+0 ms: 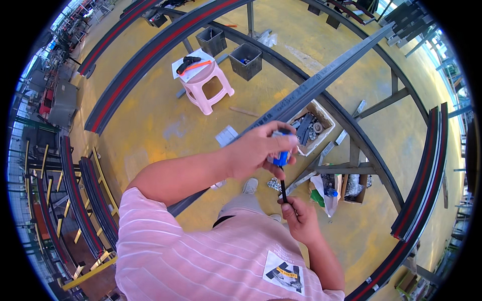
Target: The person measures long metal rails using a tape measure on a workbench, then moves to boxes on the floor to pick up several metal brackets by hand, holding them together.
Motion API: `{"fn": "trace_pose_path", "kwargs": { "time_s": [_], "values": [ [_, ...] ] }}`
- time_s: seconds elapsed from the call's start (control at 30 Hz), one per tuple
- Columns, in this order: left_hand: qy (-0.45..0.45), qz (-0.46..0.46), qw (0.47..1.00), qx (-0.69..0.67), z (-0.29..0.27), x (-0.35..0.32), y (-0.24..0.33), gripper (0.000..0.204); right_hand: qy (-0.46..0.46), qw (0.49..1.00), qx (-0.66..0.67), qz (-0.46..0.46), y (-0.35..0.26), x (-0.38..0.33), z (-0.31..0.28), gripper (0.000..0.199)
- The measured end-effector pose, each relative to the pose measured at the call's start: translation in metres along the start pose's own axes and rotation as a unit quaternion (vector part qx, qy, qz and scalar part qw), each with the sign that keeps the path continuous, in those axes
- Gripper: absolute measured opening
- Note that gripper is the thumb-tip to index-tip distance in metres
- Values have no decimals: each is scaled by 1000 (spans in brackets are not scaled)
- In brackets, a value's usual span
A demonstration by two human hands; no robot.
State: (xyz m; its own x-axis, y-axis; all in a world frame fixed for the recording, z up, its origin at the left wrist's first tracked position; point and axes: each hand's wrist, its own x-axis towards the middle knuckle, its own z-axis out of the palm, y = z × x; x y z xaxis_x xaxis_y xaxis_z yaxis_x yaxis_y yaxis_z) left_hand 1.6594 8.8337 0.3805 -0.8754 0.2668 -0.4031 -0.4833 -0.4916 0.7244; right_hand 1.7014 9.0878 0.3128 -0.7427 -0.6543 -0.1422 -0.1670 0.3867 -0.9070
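In front of my chest, my left hand (258,150) is wrapped round a small blue-and-black object (282,156), partly hidden by the fingers. From its lower end a thin black strip (283,189) runs down to my right hand (300,220), which pinches the strip's lower end between thumb and fingers. Whether strip and blue body are one piece I cannot tell. Passing beneath my left hand and forearm, a long grey metal profile (311,90) slants from the upper right to the lower left.
Curved dark rails with red stripes (145,52) arch around me. Ahead stands a pink stool (209,80) carrying a black tool and an orange item. Two dark bins (246,65) are beside it. A box of metal parts (321,123) and a cardboard box (357,190) sit to the right.
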Motion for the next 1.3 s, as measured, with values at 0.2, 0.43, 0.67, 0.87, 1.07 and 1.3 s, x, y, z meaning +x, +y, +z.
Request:
{"fn": "trace_pose_path", "kwargs": {
  "time_s": [0.2,0.43,0.67,0.87,1.07,1.3],
  "values": [
    [235,242,934,116,-124,75,110,67,20,991,-44,122,15,15,-10,16],
    [374,126,760,516,-247,188,183,84,24,958,-168,231,86,-10,9,24],
    [399,-5,611,684,-260,246,151,78,30,918,-205,339,116,-51,10,29],
    [341,-12,571,746,-271,272,154,34,21,894,-190,406,128,-75,30,30],
    [298,139,490,807,-326,283,131,23,-17,901,-154,405,149,-70,33,32],
    [272,225,591,726,-281,231,142,32,40,914,-161,369,176,-93,2,37]
  ]
}}
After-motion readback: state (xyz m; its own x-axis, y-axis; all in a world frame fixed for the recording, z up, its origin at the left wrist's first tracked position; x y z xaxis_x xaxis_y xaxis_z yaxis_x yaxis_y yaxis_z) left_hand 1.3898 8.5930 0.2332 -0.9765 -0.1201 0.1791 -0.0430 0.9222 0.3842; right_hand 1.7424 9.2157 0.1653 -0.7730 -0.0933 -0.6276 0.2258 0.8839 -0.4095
